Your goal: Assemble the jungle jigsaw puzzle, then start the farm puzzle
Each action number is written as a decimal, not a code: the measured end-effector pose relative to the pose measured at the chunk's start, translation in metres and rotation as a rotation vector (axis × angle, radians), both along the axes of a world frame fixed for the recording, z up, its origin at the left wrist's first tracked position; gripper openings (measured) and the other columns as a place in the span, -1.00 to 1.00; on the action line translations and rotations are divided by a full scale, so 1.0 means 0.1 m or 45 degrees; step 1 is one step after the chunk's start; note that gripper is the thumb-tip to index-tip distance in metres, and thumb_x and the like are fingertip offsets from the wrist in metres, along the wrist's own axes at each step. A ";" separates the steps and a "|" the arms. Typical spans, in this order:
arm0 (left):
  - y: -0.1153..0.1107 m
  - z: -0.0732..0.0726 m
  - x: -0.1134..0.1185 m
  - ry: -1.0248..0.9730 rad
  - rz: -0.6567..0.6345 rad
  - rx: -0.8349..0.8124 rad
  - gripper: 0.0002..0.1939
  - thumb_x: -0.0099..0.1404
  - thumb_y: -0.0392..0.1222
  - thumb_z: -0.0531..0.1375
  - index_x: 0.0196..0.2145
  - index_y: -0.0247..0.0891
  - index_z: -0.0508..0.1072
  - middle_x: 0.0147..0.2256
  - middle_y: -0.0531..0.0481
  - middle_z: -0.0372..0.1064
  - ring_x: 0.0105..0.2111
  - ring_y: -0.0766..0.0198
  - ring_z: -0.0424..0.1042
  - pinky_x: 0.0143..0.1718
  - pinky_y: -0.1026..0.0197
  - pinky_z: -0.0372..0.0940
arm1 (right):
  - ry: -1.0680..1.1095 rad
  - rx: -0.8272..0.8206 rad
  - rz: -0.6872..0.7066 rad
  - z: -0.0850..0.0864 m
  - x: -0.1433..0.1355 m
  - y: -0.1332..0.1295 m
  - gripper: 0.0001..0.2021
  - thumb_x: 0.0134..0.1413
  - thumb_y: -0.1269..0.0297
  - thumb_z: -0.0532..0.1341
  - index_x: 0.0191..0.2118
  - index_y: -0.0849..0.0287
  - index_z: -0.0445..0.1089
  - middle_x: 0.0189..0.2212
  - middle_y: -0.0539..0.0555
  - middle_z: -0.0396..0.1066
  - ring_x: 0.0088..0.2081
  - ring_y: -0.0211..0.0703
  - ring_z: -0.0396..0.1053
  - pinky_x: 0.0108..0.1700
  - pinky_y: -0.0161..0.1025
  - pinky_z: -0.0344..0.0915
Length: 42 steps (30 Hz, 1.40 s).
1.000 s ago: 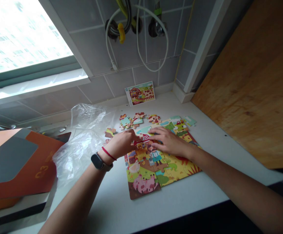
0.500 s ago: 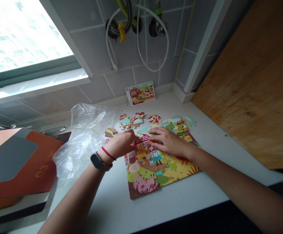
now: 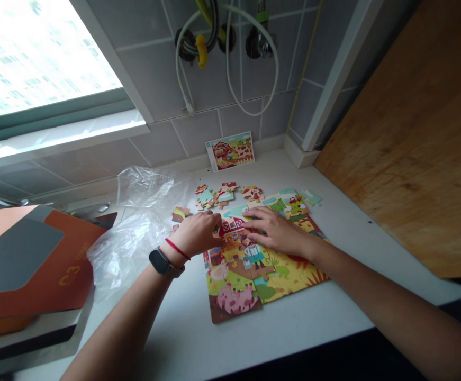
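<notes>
A partly assembled farm jigsaw puzzle (image 3: 236, 299) lies on the white counter, with a pig, a farmer and a red barn printed on it. My left hand (image 3: 202, 233), wearing a watch and a red cord, is at the puzzle's upper left edge beside the barn piece (image 3: 232, 225). Its fingers are curled together, and their tips are partly hidden, so whatever they hold cannot be seen. Flat across the puzzle's middle rests my right hand (image 3: 276, 228), fingers stretched out with the tips by the barn.
Loose puzzle pieces (image 3: 226, 193) lie behind the puzzle, and another piece (image 3: 312, 197) is at its right corner. A picture card (image 3: 232, 152) leans on the tiled wall. Crumpled clear plastic (image 3: 135, 233) and an orange-grey box (image 3: 35, 259) occupy the left. A wooden panel (image 3: 405, 159) stands right.
My left fingers have drawn back slightly to the left and curled, uncovering more of the red barn piece. My right hand stays in place on the puzzle. The view has shifted slightly.
</notes>
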<state>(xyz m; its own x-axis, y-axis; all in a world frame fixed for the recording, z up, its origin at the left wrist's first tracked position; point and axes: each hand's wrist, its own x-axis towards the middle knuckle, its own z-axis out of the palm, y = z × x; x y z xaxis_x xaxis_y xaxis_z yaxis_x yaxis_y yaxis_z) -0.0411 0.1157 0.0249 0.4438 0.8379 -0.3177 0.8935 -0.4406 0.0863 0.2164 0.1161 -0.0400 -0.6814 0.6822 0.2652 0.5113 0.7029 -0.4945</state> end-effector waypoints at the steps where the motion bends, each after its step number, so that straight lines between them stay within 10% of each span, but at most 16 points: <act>1: 0.00 0.00 0.00 0.000 -0.009 0.000 -0.69 0.26 0.01 0.36 -0.13 -0.21 0.50 -0.16 -0.14 0.55 -0.17 0.01 0.55 -0.22 0.11 0.36 | 0.000 -0.001 -0.002 0.00 0.00 0.00 -0.78 0.35 0.20 0.29 0.01 0.06 0.62 0.18 0.18 0.48 0.26 0.12 0.34 0.33 0.15 0.28; 42: 0.21 -0.08 -0.19 -0.294 0.260 -0.016 -0.92 0.32 -0.21 0.26 -0.21 -0.16 0.54 -0.26 0.03 0.62 -0.34 0.23 0.56 -0.37 0.25 0.27 | -0.034 -0.026 -0.015 -0.02 0.01 0.00 -0.75 0.33 0.22 0.31 0.06 0.07 0.60 0.21 0.18 0.46 0.28 0.12 0.32 0.34 0.16 0.28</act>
